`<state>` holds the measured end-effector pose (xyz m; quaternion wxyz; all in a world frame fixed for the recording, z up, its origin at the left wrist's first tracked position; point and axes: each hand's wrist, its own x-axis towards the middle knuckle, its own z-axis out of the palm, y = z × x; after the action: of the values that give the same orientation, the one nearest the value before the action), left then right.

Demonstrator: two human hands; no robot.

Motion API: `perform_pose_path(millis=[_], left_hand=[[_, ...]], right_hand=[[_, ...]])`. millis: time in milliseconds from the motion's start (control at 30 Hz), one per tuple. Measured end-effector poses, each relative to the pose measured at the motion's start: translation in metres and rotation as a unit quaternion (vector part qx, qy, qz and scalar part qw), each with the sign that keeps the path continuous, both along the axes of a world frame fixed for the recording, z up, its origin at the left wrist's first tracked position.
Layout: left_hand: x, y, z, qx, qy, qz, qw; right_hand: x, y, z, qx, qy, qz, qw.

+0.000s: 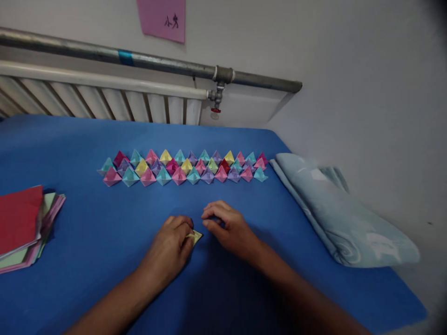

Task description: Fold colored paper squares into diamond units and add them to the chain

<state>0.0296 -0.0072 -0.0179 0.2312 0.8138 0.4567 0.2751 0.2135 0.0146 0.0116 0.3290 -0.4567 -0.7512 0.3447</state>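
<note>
A small yellow folded paper piece [195, 236] lies on the blue cloth [87, 218] in front of me. My left hand [171, 246] rests on it with curled fingers pressing its left side. My right hand [226, 225] sits just to the right, fingers bent, fingertips close to the paper's edge but apart from it. Beyond the hands, several small folded paper boats [181, 167] in pink, teal, yellow and purple stand in three tight rows.
A stack of coloured paper sheets [24, 225], red on top, lies at the left edge. A folded light-blue pillow [342, 218] lies along the right edge. Behind the surface are a white radiator [104, 100], a metal pipe [157, 63] and a grey wall.
</note>
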Motion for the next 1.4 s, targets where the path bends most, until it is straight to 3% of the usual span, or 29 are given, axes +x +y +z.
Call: perform_pose_path(millis=[133, 267, 367, 533, 733, 1233, 1400], left_hand=[[-0.01, 0.001, 0.007, -0.038, -0.044, -0.001, 0.998], [-0.025, 0.005, 0.021, -0.072, -0.082, 0.08, 0.991], [-0.029, 0.005, 0.026, -0.1, -0.038, 0.124, 0.986], [-0.02, -0.004, 0.022, -0.101, 0.043, 0.112, 0.988], [-0.013, -0.008, 0.017, -0.098, 0.063, 0.109, 0.987], [-0.014, -0.007, 0.013, -0.051, 0.067, 0.09, 0.992], [-0.014, -0.009, 0.017, -0.065, 0.068, 0.099, 0.991]], right_hand=[[0.006, 0.002, 0.002, -0.008, -0.029, 0.075, 0.997], [0.012, 0.004, 0.0, -0.003, -0.046, 0.099, 0.994], [0.015, 0.005, -0.002, -0.019, -0.056, 0.111, 0.992], [0.014, 0.003, 0.001, -0.043, -0.081, 0.162, 0.983], [0.009, 0.002, 0.0, -0.006, -0.102, 0.199, 0.975], [0.001, -0.001, -0.001, 0.024, -0.168, 0.227, 0.959], [-0.005, -0.002, -0.006, 0.007, -0.154, 0.141, 0.978]])
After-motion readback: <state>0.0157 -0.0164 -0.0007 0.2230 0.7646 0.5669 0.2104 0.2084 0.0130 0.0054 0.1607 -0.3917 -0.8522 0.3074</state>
